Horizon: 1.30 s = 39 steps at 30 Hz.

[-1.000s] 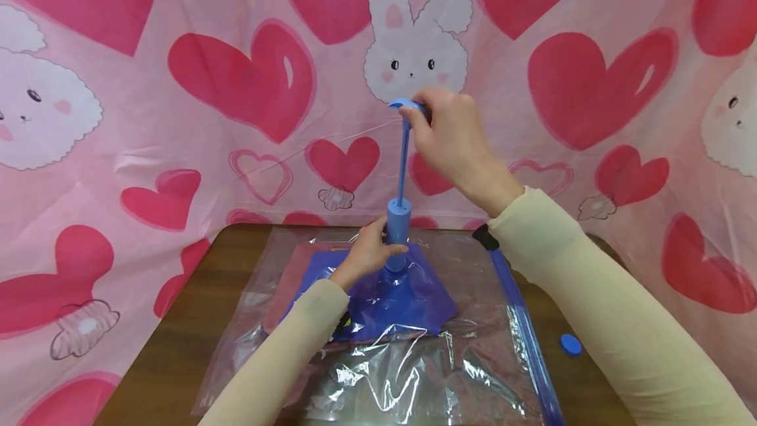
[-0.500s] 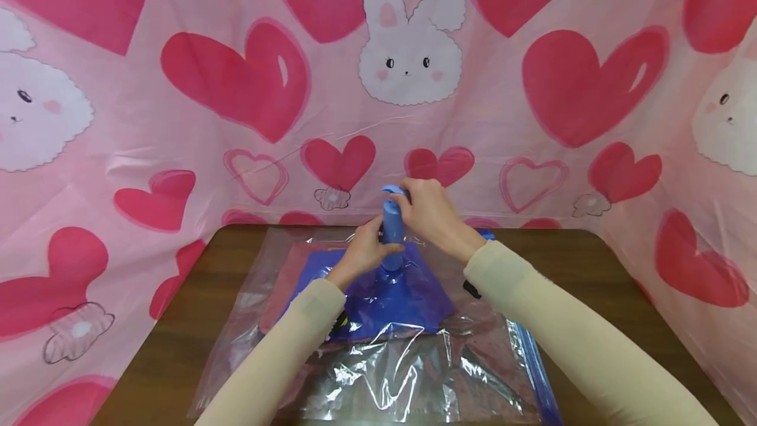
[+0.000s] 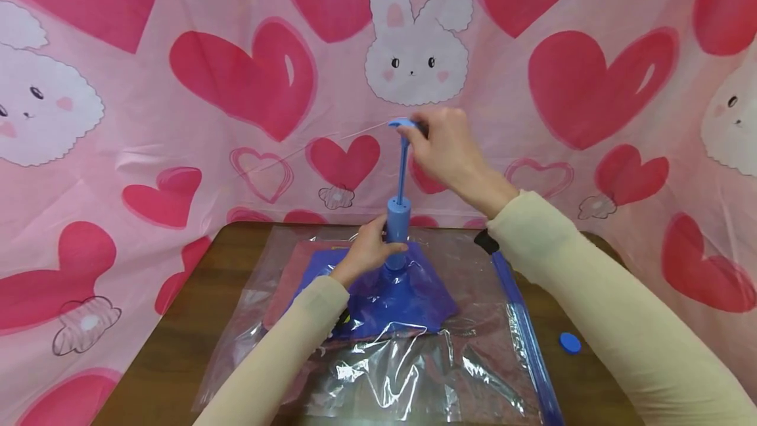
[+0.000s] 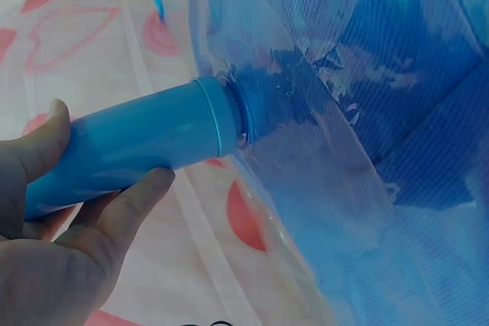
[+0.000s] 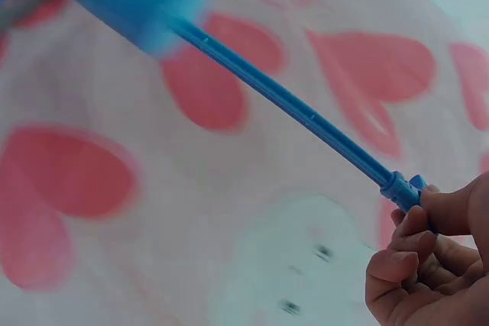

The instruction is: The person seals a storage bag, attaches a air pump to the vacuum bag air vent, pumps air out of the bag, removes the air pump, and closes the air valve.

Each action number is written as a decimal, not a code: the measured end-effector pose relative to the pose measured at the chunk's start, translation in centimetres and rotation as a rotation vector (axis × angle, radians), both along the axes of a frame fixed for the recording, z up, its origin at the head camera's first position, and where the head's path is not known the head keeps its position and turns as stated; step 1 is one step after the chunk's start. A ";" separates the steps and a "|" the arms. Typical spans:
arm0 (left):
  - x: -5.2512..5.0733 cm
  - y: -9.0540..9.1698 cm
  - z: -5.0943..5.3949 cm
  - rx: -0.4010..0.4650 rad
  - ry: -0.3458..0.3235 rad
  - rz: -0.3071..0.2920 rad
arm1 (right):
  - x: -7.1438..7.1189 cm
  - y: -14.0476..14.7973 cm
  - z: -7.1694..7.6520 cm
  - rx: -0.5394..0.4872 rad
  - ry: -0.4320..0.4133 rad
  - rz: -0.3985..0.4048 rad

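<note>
Blue plastic handle has been raised, extending the stroke, gripped by right hand; blue cylindrical barrel, by left hand.

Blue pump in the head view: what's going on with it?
A person's left hand grips a blue hand pump, which stands upright on a clear plastic bag with purple-blue fabric inside. The right hand holds its handle, the rod extended. A blue disc lies on the table, right of the bag.

The left hand grips a blue cylinder against clear plastic.
</note>
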State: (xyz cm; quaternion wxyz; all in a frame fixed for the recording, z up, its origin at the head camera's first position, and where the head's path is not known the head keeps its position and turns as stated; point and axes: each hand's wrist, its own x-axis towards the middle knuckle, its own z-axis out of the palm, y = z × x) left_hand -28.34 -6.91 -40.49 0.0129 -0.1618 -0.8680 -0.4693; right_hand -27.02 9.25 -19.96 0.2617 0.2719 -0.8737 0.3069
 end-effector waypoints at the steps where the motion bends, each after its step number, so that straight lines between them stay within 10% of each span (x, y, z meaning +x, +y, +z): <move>1: 0.0 0.0 0.0 0.004 -0.005 0.001 | 0.2 0.0 1.0 -0.010 0.017 -0.003; 6: -0.1 0.0 -0.1 0.015 -0.012 0.014 | 0.6 0.1 3.0 -0.006 0.045 -0.013; 13: -0.1 0.0 -0.1 -0.002 -0.003 0.012 | 0.6 0.4 1.4 -0.004 0.040 -0.035; 23: -0.6 -0.2 -0.3 -0.017 0.053 0.004 | -1.1 -0.1 -8.2 0.122 -0.169 -0.021; 27: -0.4 -0.3 -0.4 -0.013 0.055 -0.002 | -1.3 -0.3 -9.9 0.138 -0.184 -0.019; 32: -0.2 -0.2 -0.1 -0.001 0.053 -0.004 | -1.1 -0.4 -8.4 0.104 -0.167 -0.004; 39: 0.0 -0.3 0.1 0.003 0.041 0.005 | 0.0 -0.6 -1.6 0.008 -0.068 -0.006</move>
